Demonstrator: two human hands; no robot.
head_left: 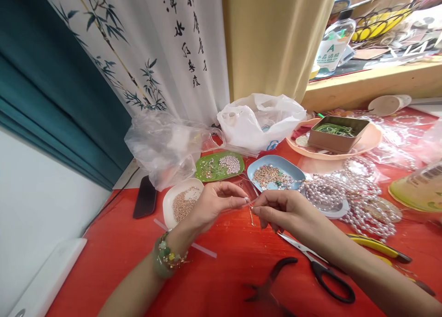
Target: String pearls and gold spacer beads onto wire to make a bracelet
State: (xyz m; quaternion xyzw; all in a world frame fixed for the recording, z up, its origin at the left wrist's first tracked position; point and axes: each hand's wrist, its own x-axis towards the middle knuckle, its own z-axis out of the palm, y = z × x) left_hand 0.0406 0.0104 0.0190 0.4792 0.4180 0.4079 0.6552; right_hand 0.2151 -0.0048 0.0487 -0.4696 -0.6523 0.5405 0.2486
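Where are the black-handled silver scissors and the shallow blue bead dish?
Black-handled silver scissors (316, 266): head view, black handle near the pivot.
Shallow blue bead dish (276, 161): head view, bare inside, far side.

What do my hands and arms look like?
Left hand and right hand: no gloves or sleeves. A green bangle and a green and yellow beaded bracelet circle the left wrist; that hand seemingly wears a ring. The right wrist is bare.

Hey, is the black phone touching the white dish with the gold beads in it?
Apart. The head view shows red tabletop between the right edge of the black phone and the left rim of the white dish.
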